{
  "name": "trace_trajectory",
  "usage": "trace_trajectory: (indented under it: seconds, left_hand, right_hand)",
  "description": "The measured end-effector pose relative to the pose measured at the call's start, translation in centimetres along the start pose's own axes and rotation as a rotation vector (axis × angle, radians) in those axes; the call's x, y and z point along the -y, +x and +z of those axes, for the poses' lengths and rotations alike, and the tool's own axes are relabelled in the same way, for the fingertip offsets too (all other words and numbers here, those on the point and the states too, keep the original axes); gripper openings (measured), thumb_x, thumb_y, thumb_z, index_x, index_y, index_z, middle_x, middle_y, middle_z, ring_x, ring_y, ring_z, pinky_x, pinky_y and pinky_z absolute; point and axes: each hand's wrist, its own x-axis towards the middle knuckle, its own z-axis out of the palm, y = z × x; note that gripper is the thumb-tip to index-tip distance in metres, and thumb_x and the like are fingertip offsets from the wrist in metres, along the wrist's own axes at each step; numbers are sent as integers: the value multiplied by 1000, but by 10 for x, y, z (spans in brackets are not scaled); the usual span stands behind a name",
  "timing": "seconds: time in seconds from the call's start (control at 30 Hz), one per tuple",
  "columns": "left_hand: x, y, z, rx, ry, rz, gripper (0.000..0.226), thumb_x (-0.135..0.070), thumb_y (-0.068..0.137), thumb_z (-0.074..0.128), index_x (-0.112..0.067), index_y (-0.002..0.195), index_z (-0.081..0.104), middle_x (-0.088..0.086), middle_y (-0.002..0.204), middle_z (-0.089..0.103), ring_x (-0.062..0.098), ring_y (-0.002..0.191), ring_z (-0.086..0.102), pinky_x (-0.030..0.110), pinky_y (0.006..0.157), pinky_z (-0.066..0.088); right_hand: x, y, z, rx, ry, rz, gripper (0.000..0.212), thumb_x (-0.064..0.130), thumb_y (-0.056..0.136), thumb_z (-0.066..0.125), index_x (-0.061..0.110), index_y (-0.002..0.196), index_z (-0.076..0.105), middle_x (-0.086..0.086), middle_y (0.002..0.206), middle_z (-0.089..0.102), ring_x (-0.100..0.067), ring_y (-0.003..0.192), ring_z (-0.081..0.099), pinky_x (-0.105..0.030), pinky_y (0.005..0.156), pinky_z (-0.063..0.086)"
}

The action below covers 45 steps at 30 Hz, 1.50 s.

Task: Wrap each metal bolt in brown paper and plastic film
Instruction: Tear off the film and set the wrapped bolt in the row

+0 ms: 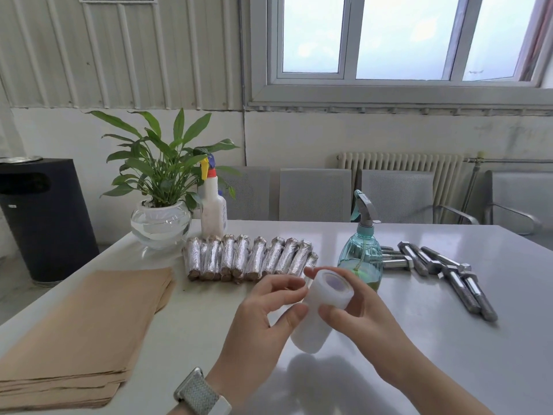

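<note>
Above table (419,339) | both hands' fingers (287,287) grasp film roll (324,307) | roll's middle hidden

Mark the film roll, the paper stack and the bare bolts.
film roll (321,310): head view, its white side.
paper stack (89,333): head view, top sheet.
bare bolts (449,272): head view, one shank.

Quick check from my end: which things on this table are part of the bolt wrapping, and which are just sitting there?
Part of the job:
roll of plastic film, held by left hand and right hand
stack of brown paper
bare bolts
row of wrapped bolts

Just lying about:
potted plant
white spray bottle
teal spray bottle
</note>
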Motion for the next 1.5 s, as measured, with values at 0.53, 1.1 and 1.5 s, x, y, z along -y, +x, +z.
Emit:
trace_trajectory:
  seconds: [0.53,1.1,1.5]
  left_hand:
    - [-4,-3,6,-95,21,10,23,-35,80,70,-37,103,73,-17,109,62,10,100,63,14,79,45]
    - [-1,-5,14,-239,63,101,10,-27,82,71,-28,89,78,-12,97,63,14,96,63,15,80,47]
    - [-2,-4,11,-147,-24,-41,16,-35,84,66,-38,95,77,-17,107,65,6,101,62,10,79,44]
  right_hand:
    - [-3,0,1,-53,49,22,37,12,72,67,30,105,70,-6,105,73,-16,97,68,-20,78,53]
    - [-9,-1,7,-124,109,123,46,28,72,74,15,115,65,-8,102,74,-21,94,71,-33,75,59]
    - [-8,0,5,-117,99,122,47,34,74,74,14,116,66,-8,105,73,-23,98,70,-38,80,60]
